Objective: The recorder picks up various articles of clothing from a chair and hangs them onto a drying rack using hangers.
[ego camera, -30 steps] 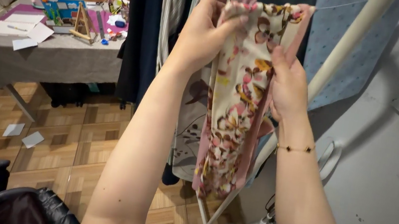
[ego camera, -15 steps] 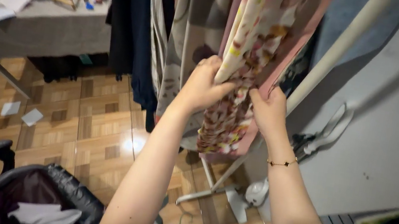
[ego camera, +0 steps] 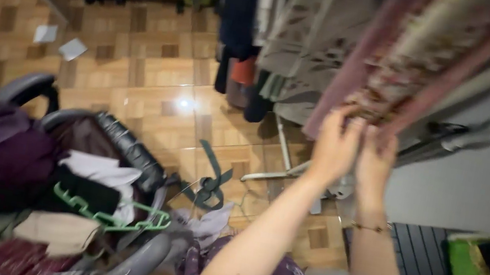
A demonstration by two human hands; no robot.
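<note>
Both hands' fingers [ego camera: 345, 122] pinch the hem of soft, pink-edged floral cloth [ego camera: 400, 84].

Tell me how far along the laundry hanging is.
Done: dark and grey garments already hang on the drying rack. In hand: the left hand and right hand both grip the bottom edge of a pink floral cloth draped on the rack. Left: a heap of clothes fills the chair, with a green hanger lying on top.
</note>
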